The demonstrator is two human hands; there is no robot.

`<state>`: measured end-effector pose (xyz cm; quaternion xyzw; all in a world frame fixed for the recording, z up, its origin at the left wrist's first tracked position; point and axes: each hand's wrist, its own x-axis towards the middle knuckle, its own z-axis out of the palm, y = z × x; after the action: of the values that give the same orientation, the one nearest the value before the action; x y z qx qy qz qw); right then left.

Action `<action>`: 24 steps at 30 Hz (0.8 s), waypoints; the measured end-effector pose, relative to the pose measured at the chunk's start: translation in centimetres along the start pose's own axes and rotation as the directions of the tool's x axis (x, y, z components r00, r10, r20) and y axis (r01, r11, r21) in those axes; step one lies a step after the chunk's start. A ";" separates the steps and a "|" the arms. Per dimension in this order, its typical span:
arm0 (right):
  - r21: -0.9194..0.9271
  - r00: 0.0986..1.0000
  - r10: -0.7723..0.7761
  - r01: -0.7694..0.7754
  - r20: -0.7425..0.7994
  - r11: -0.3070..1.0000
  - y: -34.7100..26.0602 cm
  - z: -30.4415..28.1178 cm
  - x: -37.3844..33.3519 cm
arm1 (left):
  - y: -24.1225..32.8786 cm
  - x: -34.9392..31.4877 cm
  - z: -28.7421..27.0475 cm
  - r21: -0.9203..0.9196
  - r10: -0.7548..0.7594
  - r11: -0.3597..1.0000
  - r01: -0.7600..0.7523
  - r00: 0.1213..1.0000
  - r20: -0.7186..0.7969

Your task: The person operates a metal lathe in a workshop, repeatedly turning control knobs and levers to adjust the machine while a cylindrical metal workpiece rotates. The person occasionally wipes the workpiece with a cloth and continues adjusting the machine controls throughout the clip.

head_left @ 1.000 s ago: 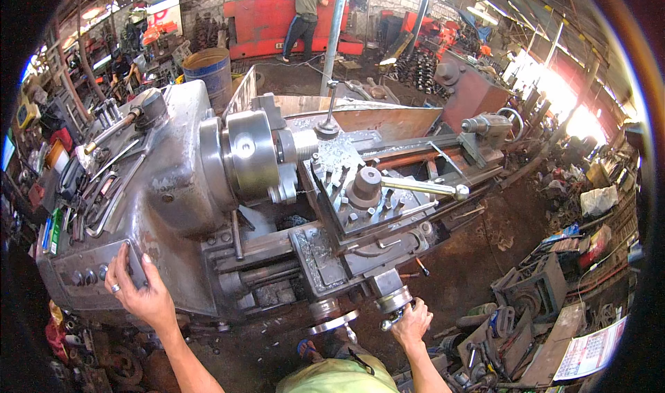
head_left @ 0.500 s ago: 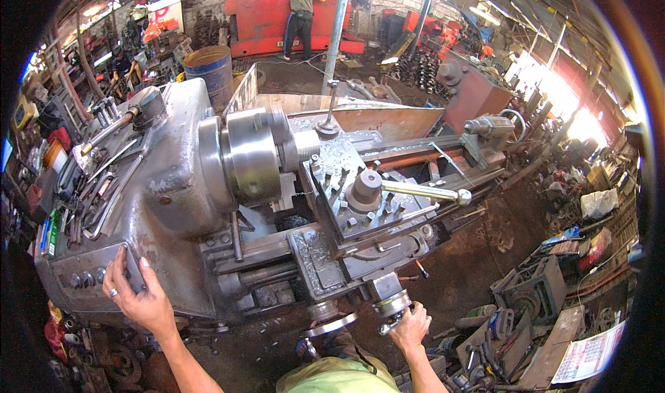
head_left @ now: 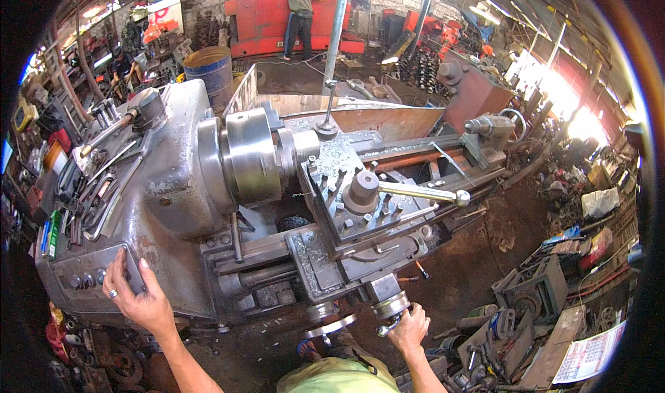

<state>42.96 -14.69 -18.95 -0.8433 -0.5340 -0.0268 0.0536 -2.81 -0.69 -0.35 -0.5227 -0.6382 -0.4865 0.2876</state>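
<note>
Right grip (head_left: 409,326) around the metal crank handle (head_left: 384,329)

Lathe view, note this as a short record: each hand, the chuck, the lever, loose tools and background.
Machine: lathe
Left hand: fingers at front panel
Right hand: gripping small handle
Chuck: shiny, round metal piece on its right
Lever: pointing right
Loose tools: atop lathe's left end
Background: person, blue barrel

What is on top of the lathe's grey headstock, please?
On the headstock, metal hand tools and a green packet lie toward its left end; the surface directly beneath them is covered and cannot be seen.
</note>
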 end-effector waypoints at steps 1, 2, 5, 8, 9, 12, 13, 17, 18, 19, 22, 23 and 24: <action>0.008 1.000 0.001 -0.001 0.000 1.000 0.0 0.1 0.0 | 0.0 0.0 0.0 0.013 0.004 1.000 -0.004 1.000 -0.007; 0.008 1.000 -0.001 0.001 -0.007 1.000 0.0 0.1 0.0 | 0.0 0.0 0.0 0.014 0.003 1.000 -0.003 1.000 -0.007; 0.001 1.000 -0.005 0.005 -0.014 1.000 -0.1 0.1 0.0 | 0.1 0.0 0.0 0.016 0.003 1.000 -0.003 1.000 -0.002; 0.006 1.000 -0.008 0.008 -0.010 1.000 -0.1 0.0 -0.1 | 0.1 -0.1 0.0 0.010 -0.007 1.000 0.007 1.000 0.006; 0.010 1.000 -0.008 0.008 -0.009 1.000 -0.2 -0.1 -0.1 | 0.1 -0.1 0.0 -0.007 -0.016 1.000 0.016 1.000 0.015; 0.012 1.000 -0.004 0.004 -0.003 1.000 -0.3 -0.3 -0.1 | 0.1 -0.1 0.0 -0.008 -0.018 1.000 0.018 1.000 0.009; 0.015 1.000 -0.007 0.007 -0.006 1.000 -0.3 -0.3 -0.1 | 0.1 -0.2 0.0 0.011 -0.012 1.000 0.012 1.000 0.004; 0.001 1.000 -0.017 0.017 -0.015 1.000 -0.4 -0.2 -0.2 | 0.0 -0.1 0.1 0.013 -0.018 1.000 0.018 1.000 0.003; -0.009 1.000 -0.020 0.019 -0.016 1.000 -0.4 -0.2 -0.2 | 0.0 -0.1 0.1 -0.003 -0.024 1.000 0.025 1.000 0.008; -0.005 1.000 -0.020 0.020 -0.020 1.000 -0.5 -0.1 -0.2 | 0.0 -0.1 0.0 0.017 -0.020 1.000 0.020 1.000 0.003; 0.002 0.999 -0.021 0.021 -0.024 1.000 -0.5 -0.1 -0.3 | 0.1 -0.2 0.0 0.033 -0.011 0.999 0.011 1.000 0.004; 0.002 1.000 -0.020 0.020 -0.020 1.000 -0.5 -0.1 -0.3 | 0.1 -0.1 0.0 0.034 -0.008 0.999 0.008 1.000 0.003; 0.002 1.000 -0.019 0.019 -0.016 1.000 -0.5 -0.1 -0.4 | 0.2 -0.1 0.0 0.020 -0.008 1.000 0.008 1.000 0.007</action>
<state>42.32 -14.80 -18.88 -0.8380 -0.5415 -0.0336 0.0583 -2.61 -0.76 -0.36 -0.5188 -0.6462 -0.4795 0.2887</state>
